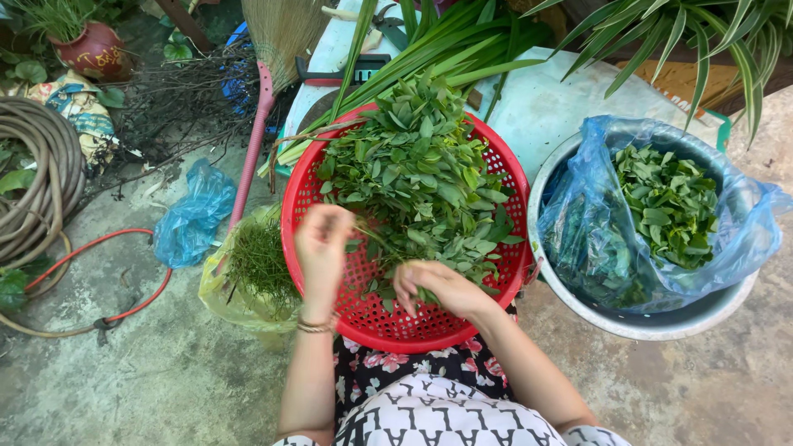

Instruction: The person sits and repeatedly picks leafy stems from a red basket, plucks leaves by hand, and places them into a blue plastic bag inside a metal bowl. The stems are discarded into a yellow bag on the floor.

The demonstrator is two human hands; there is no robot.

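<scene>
Down at the centre of the frame sits a red perforated basket (388, 326), heaped with leafy green sprigs (417, 169), and both hands are working at its near rim. Left hand (324, 244) hovers over the basket's left side, fingers curled in and blurred, so I cannot tell for sure what it pinches, though a thin stem seems to run from it into the heap. Right hand (436, 285) dips low into the leaves, fingers bunched together on a small sprig. Just left of the basket, a yellowish plastic bag (239, 301) holds a tuft of bare stems (260, 260). Over at the right of the frame, a metal basin (661, 322) carries a blue plastic bag (595, 239) filled with picked leaves (669, 202). Long green blades (438, 49) lie on the pale surface (553, 107) above the basket. A broom (264, 91) leans at upper left, with a coiled hose (37, 177) at the far left edge.
</scene>
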